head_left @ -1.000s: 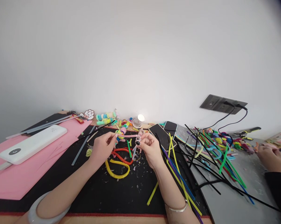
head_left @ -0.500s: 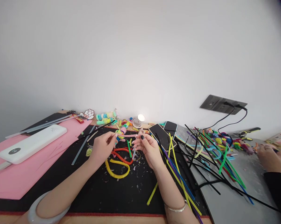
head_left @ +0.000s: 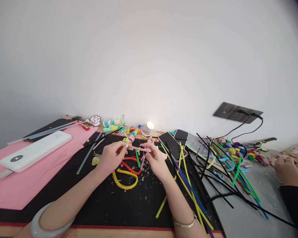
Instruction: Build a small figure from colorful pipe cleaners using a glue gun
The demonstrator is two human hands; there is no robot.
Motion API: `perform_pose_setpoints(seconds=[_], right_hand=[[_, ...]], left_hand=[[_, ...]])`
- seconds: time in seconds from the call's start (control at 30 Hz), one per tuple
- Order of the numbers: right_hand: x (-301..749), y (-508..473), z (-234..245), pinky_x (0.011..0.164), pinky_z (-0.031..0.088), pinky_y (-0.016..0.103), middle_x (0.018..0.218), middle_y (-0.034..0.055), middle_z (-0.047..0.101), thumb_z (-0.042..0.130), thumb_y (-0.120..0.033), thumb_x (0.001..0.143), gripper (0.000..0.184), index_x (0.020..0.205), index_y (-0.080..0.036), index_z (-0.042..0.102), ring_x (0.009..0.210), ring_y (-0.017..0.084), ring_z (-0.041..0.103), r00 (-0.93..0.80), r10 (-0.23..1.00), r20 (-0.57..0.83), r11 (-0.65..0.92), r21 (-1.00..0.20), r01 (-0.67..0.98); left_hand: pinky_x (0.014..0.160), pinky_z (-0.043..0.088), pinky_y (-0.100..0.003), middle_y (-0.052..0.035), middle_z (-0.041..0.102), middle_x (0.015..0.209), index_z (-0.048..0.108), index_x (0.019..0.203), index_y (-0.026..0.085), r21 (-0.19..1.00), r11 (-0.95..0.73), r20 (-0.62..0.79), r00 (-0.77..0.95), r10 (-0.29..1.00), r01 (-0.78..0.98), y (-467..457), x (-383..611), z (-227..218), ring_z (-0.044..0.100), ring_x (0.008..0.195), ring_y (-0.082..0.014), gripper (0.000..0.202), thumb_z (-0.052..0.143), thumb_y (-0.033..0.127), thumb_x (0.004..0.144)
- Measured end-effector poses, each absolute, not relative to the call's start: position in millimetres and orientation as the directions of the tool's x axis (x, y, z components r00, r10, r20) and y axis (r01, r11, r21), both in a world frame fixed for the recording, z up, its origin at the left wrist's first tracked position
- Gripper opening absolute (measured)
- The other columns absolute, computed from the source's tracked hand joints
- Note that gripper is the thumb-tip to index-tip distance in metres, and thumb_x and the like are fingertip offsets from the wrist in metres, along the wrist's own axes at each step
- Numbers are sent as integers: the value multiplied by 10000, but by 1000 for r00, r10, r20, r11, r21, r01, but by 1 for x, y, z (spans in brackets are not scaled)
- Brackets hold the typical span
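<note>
A pink pipe cleaner (head_left: 139, 148) stretches nearly level between my two hands, above the black mat. The near end is pinched between the thumb and fingertips of my left hand (head_left: 113, 155). At the other end, my right hand (head_left: 156, 160) grips it with thumb and fingers. Just beneath lie a red loop (head_left: 129, 170) and a thick yellow loop (head_left: 124, 187), with a short green strip (head_left: 137, 158) beside them. Behind my left fingertips sits a multicoloured fuzzy piece (head_left: 132, 135), partly hidden.
Yellow, blue and purple pipe cleaners (head_left: 188, 185) lie right of my right arm. Two phones (head_left: 172, 145) and a lit lamp (head_left: 149, 127) stand behind. A white power bank (head_left: 37, 150) rests on pink sheets (head_left: 12, 195). A co-worker's hand (head_left: 290, 170) is at far right.
My right fingers have closed from a looser, more open pose onto the pink pipe cleaner, whose right end now sits slightly lower. My left hand has shifted slightly right.
</note>
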State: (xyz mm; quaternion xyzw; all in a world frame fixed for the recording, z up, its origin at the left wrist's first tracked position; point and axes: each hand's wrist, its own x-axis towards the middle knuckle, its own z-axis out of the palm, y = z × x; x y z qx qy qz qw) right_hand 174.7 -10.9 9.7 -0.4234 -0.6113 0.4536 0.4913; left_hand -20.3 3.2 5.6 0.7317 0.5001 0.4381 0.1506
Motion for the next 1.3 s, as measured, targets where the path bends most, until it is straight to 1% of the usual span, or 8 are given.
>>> perform_pose_setpoints(seconds=[0.07,0.17,0.3,0.5,0.67,0.87,1.13,1.3], right_hand=[[171,-14,10,555,383,215,740,-38,547,609,-180,742,313,1054,-198,593,602,104,477,-215,950,225,255,-959,125],[167,-16,8,523,339,222,619,-46,510,599,-240,787,61,802,-182,587,539,103,437,-235,944,233,290,-925,247],[167,-16,5,500,291,234,500,-35,432,462,-319,874,343,559,-182,476,494,105,394,-155,958,241,277,-915,292],[165,-16,7,495,269,230,532,-43,407,528,-388,831,334,571,-188,462,502,100,353,-146,968,206,229,-960,162],[165,-16,6,504,250,231,524,-52,350,497,-355,856,383,531,-200,367,507,98,312,-110,966,236,254,-946,200],[166,-14,-1,469,236,226,501,-65,344,482,-431,872,395,561,-204,395,467,91,273,-102,977,185,195,-976,96],[159,-19,2,512,219,250,489,-55,325,471,-294,857,377,520,-201,328,492,96,293,-28,918,395,366,-822,437],[162,-17,2,485,239,234,501,-53,350,501,-348,847,384,520,-203,360,489,94,307,44,969,243,232,-958,168]], left_hand=[[542,400,-234,21,583,582,584,724,195,619,-508,505,192,841,599,3,-19,6,520,515,-126,255,440,308,902],[566,409,-235,9,604,644,593,756,190,582,-579,502,307,808,571,2,-18,4,535,562,-128,228,443,277,904],[565,414,-239,-10,641,717,627,783,185,612,-600,468,377,800,514,0,-17,4,532,566,-124,259,439,300,920],[624,443,-250,11,597,629,657,833,192,645,-615,433,447,783,454,-2,-15,6,545,585,-136,289,410,294,943],[657,451,-249,6,614,690,652,855,188,667,-597,386,479,789,446,-4,-14,8,558,615,-133,273,418,296,945],[654,484,-260,-10,658,775,647,907,171,783,-494,280,495,822,378,-5,-14,13,554,525,-109,361,332,336,973],[795,483,-279,-51,702,960,651,965,202,683,-567,383,435,815,460,-7,-12,12,642,844,-187,245,461,353,930],[602,467,-263,-19,665,781,633,957,183,775,-471,358,323,876,421,-4,-13,8,557,538,-130,330,382,398,954]])
